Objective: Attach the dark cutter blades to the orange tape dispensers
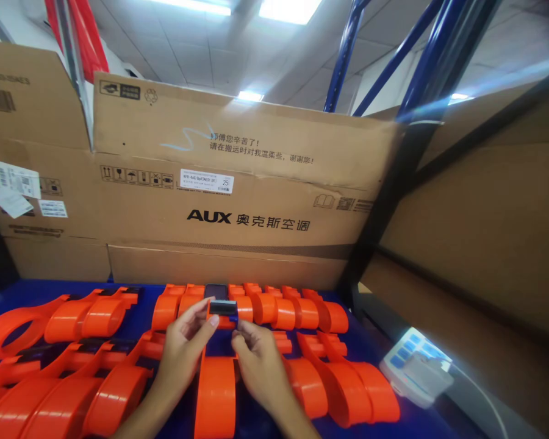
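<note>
In the middle, both hands are on an orange plastic tape dispenser point(216, 390), its wide loop hanging below them. At its top sits a dark block with a pale toothed edge point(223, 306). My left hand point(190, 335) grips the upper left side, thumb pressed on the front. On the right, my right hand point(256, 350) has its fingertips closed at the upper right side, touching a small blue part point(234, 319). What lies behind those fingertips is hidden. Several similar orange dispensers point(306, 384) surround the hands, in front and behind.
The dispensers rest in rows on a blue surface point(366, 341). Just behind the hands lies a dark flat rectangular object point(216, 291). A white device with blue keys point(416, 366) and a cable stands at the right. Cardboard point(256, 183) walls the back; a dark rack post point(384, 201) rises right.
</note>
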`<control>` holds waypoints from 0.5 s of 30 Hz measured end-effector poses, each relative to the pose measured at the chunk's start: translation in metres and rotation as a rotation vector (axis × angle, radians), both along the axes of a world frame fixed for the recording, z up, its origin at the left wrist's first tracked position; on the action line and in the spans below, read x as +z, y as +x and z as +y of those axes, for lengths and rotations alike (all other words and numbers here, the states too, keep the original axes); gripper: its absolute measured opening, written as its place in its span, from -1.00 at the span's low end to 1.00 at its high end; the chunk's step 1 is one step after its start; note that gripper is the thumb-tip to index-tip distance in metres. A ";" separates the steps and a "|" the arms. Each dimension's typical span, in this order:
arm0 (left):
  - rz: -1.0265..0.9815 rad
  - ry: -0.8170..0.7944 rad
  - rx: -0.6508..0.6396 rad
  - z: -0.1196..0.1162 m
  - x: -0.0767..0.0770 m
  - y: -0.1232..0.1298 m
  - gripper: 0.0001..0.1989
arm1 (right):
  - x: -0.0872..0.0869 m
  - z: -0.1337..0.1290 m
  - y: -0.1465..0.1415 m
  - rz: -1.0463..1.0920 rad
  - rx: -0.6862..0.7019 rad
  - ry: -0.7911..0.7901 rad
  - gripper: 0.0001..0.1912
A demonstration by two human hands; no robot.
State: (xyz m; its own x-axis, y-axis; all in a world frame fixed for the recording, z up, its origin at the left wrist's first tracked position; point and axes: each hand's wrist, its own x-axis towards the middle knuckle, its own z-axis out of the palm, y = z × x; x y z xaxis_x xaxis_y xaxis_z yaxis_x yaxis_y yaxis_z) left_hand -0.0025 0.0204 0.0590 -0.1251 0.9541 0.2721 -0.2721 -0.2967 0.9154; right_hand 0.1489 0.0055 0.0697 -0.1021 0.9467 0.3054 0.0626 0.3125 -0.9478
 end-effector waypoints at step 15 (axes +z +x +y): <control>-0.099 -0.065 0.047 -0.001 0.003 -0.002 -0.58 | -0.003 0.001 -0.003 0.002 0.006 0.010 -0.78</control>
State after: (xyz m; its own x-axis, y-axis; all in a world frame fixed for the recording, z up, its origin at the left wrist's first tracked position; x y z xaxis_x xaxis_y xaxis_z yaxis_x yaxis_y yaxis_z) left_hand -0.0044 0.0191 0.0616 -0.1928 0.9619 0.1936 -0.3494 -0.2517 0.9025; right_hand 0.1460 0.0062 0.0669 -0.1073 0.9431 0.3147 0.0585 0.3219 -0.9449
